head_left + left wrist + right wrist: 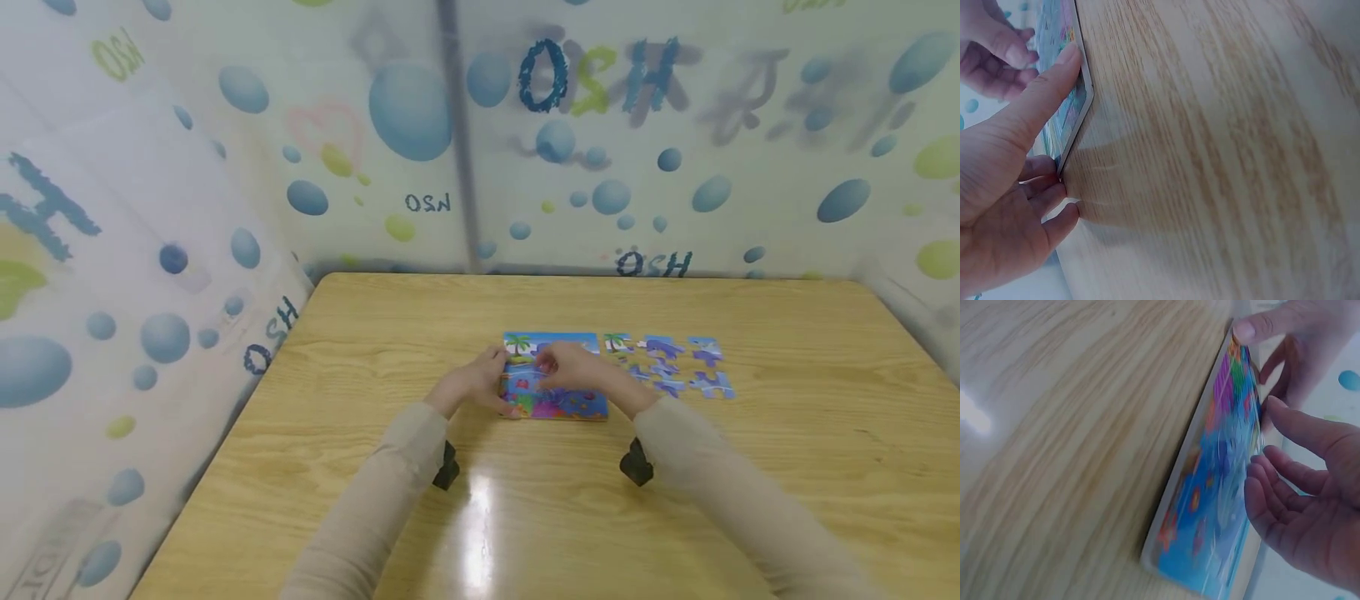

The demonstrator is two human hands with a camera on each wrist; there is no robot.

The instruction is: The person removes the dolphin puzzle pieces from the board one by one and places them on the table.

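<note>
A picture puzzle board (555,408) with a palm tree and a bright sea scene lies flat on the wooden table. My left hand (480,382) rests at its left side, thumb on the near left corner and fingertips along the left edge. In the left wrist view, the left thumb (1063,65) lies straight over the board's border. Over the middle of the board is my right hand (573,367), its fingers loosely bent. Thumb and fingers stand apart in the right wrist view, with no piece visible between them. That hand hides part of the picture.
Several loose jigsaw pieces (712,383) lie right of the board, some partly behind the right wrist. Dark wrist cameras (637,463) hang beneath both sleeves. The wooden table (375,333) meets a curtain (405,233) patterned with blue and green bubbles at the back and left.
</note>
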